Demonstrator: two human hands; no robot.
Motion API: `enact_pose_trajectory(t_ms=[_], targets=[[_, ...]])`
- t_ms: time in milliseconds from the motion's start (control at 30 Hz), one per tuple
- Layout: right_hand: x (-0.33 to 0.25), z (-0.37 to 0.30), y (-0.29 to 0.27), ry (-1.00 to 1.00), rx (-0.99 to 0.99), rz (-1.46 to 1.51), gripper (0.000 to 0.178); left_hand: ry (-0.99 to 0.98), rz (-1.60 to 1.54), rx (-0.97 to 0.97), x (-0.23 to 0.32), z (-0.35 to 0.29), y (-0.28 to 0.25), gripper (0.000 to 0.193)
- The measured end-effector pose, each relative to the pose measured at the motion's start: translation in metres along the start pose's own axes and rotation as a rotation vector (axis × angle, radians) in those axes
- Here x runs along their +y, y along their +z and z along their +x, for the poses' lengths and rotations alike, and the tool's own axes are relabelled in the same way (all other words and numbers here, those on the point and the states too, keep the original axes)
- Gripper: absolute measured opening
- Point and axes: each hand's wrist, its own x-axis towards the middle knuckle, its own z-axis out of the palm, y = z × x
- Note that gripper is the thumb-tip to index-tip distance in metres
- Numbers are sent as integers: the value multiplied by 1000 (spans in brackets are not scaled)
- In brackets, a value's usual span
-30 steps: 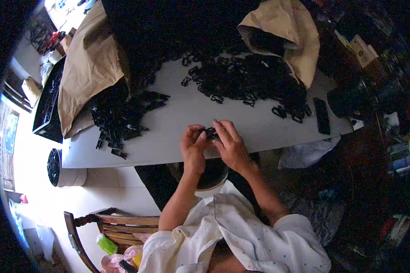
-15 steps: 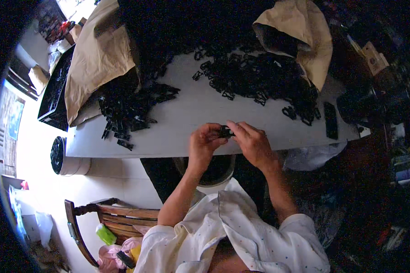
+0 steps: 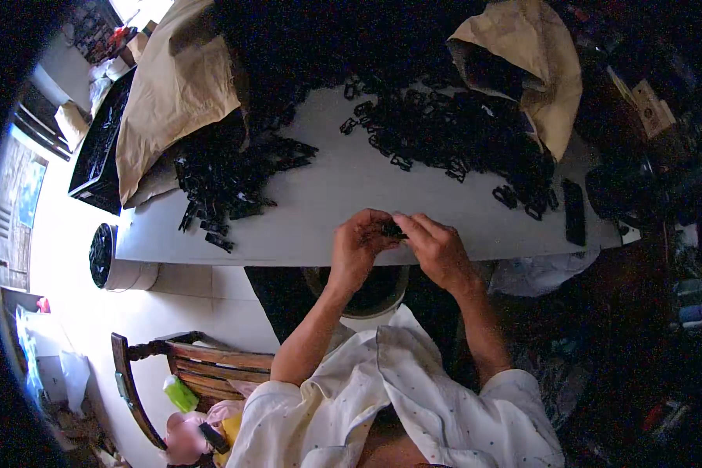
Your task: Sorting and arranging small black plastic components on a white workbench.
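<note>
Above the table's near edge, my left hand (image 3: 359, 246) and my right hand (image 3: 438, 248) meet with fingers pinched round a small black plastic part (image 3: 392, 230). Fingers cover much of it, so its full shape is hidden. On the grey tabletop (image 3: 304, 210), a heap of flat black pieces (image 3: 226, 179) lies to the left. Another heap of black loop-shaped plastic pieces (image 3: 460, 132) spreads across the far right.
Brown paper sacks stand open at the left (image 3: 175, 101) and right (image 3: 558, 86). A dark flat bar (image 3: 574, 212) lies near the right end. Below the edge are a bucket (image 3: 374, 304), a white tub (image 3: 132, 269) and a wooden chair (image 3: 210, 366). A black crate (image 3: 101, 156) sits left.
My fingers have closed further over the small black part, hiding more of it. The whole view has shifted slightly, while the heaps look the same.
</note>
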Motion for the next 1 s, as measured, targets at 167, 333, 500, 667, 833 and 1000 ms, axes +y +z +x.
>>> enact_pose_trajectory(t_ms=[167,333,500,667,833,1000], targets=[[0,0,5,11,-51,-136,39,-55,-73,10,13,-2,3,32],[-13,6,10,78,-22,-56,27,10,-11,36,2,-1,1,38],[-11,13,18,215,-89,31,24,102,285,39,1,4,-9,35],[6,9,20,147,139,107,26,481,1277,294,27,35,-59,29],[14,3,19,376,-46,331,24,631,1711,633,25,82,-116,24],[21,-1,22,321,-70,367,23,702,1700,380,15,77,-113,19]])
